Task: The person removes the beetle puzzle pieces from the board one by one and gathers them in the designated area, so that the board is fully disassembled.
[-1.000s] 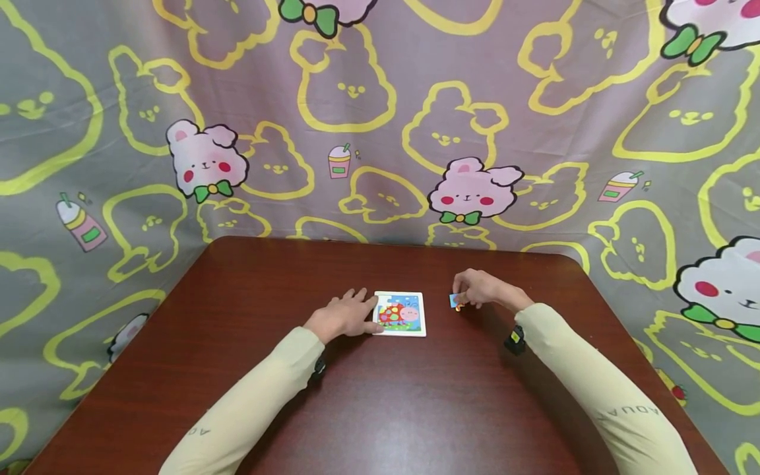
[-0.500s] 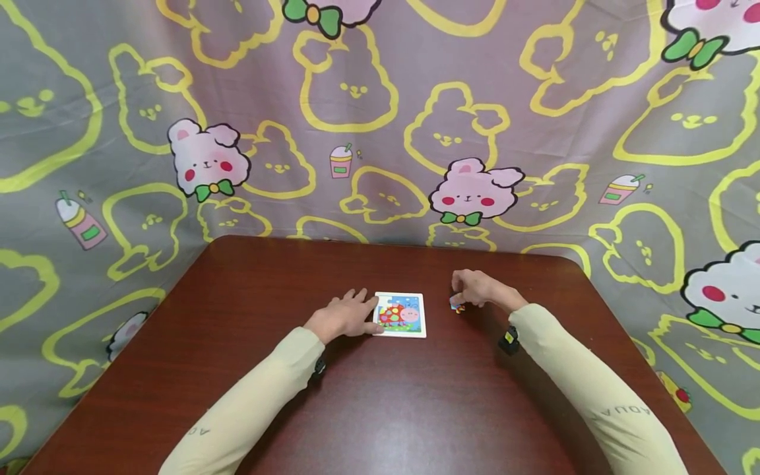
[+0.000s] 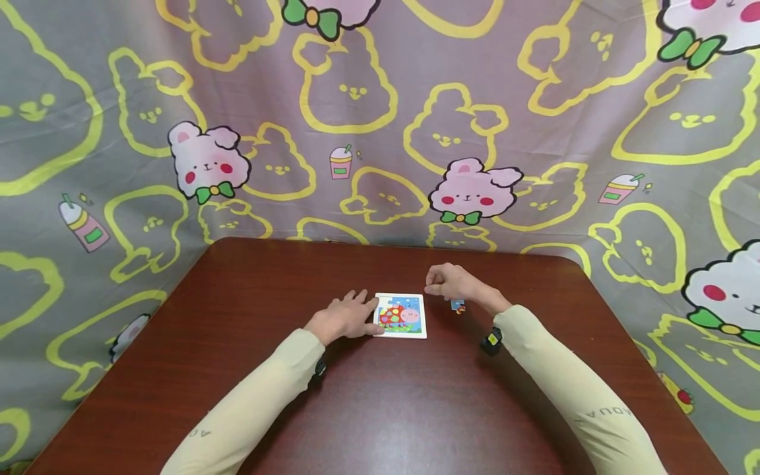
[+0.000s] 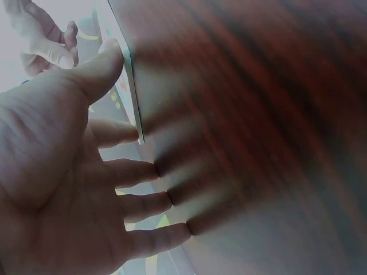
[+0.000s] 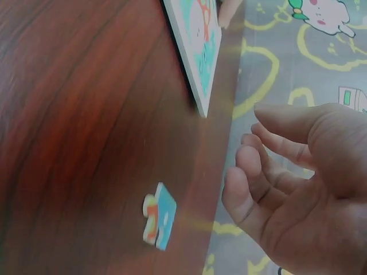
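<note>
A square jigsaw puzzle board (image 3: 401, 316) with a white border and a red spotted ladybird picture lies mid-table; a white patch shows at its upper left. My left hand (image 3: 346, 315) lies along the left side, fingers spread, with thumb and forefinger at the border. In the left wrist view the thumb (image 4: 106, 69) overlaps the board's edge. My right hand (image 3: 454, 282) hovers right of the board, fingers loosely bent. In the right wrist view nothing shows between its thumb and fingers (image 5: 248, 160). A blue and orange puzzle piece (image 5: 160, 217) lies on the table below that hand.
The dark reddish-brown table (image 3: 368, 409) extends around the board. Behind it hangs a grey curtain (image 3: 380, 79) patterned with yellow outlines and bunny faces. Both forearms wear pale sleeves (image 3: 261, 396), with a black wrist camera (image 3: 491, 340) at the right wrist.
My right hand has come off the blue puzzle piece and moved left toward the board, and the piece remains on the table. The left hand and the board have stayed put.
</note>
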Tool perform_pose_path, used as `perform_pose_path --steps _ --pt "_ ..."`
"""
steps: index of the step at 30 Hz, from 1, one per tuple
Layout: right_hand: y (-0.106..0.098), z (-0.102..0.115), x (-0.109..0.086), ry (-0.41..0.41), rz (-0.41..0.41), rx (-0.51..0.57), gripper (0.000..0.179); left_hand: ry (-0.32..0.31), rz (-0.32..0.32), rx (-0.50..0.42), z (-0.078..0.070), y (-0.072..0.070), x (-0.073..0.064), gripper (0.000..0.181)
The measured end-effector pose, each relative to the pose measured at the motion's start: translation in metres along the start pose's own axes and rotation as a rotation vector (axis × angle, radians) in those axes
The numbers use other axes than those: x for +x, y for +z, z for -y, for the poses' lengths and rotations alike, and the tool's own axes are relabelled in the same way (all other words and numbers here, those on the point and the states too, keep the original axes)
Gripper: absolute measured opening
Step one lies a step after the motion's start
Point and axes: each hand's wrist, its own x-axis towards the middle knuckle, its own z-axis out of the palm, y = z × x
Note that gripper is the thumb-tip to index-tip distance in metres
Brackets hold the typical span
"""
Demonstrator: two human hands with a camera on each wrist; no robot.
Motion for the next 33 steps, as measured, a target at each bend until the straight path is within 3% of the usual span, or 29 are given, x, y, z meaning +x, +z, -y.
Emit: perform_pose_path --steps 9,17,33 --pt "0.017 0.018 0.009 0.032 0.022 0.065 0.015 -0.003 -0.005 0.003 0.000 0.000 0.000 0.079" --pt "0.035 0.024 0.018 0.015 0.070 0.037 0.015 -0.012 -0.009 0.002 0.000 0.000 0.000 0.079" --pt "0.044 0.028 0.021 0.010 0.099 -0.011 0.029 -0.012 -0.004 0.010 0.001 0.000 0.000 0.080"
